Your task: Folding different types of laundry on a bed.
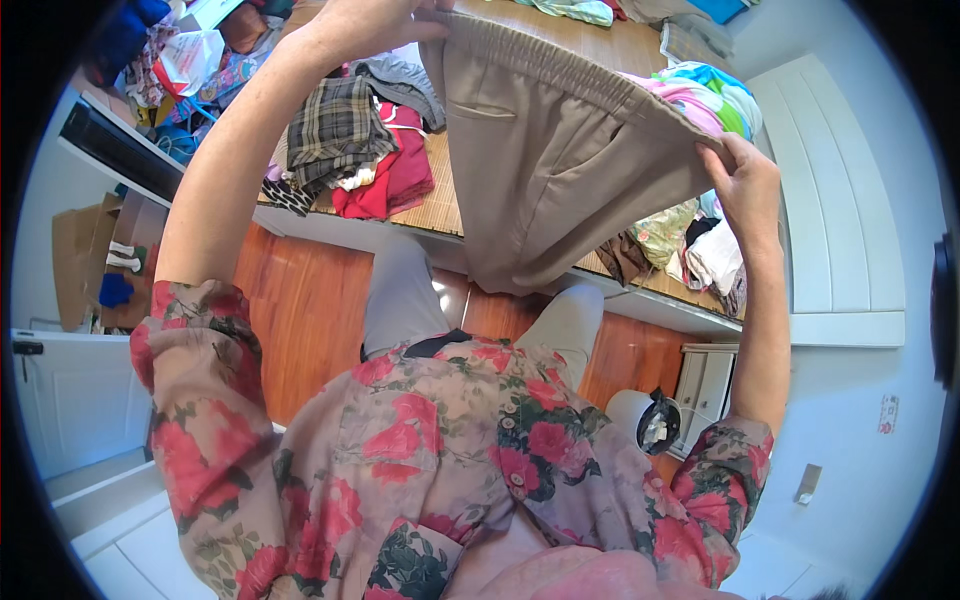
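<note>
Beige trousers with an elastic waistband (pixel 540 157) hang stretched between my two hands, above the edge of a mat-covered bed or platform (pixel 442 195). At the upper left, my left hand (pixel 382 26) grips one end of the waistband. The other end is pinched between the thumb and fingers of my right hand (pixel 746 176). The trousers' lower part droops towards my knees. Left of them lie plaid folded clothes (pixel 334 124) and red garments (pixel 394 172). Behind and below my right hand are a bright multicoloured cloth (pixel 712 97) and a white garment (pixel 716 255).
A large heap of clothes and bags (pixel 202 67) fills the upper left. A cardboard box (pixel 79 262) stands at the left. On the wooden floor at the right are a waste bin (pixel 630 412) and a small white cabinet (pixel 701 382). A white panel (pixel 840 202) stands by the wall.
</note>
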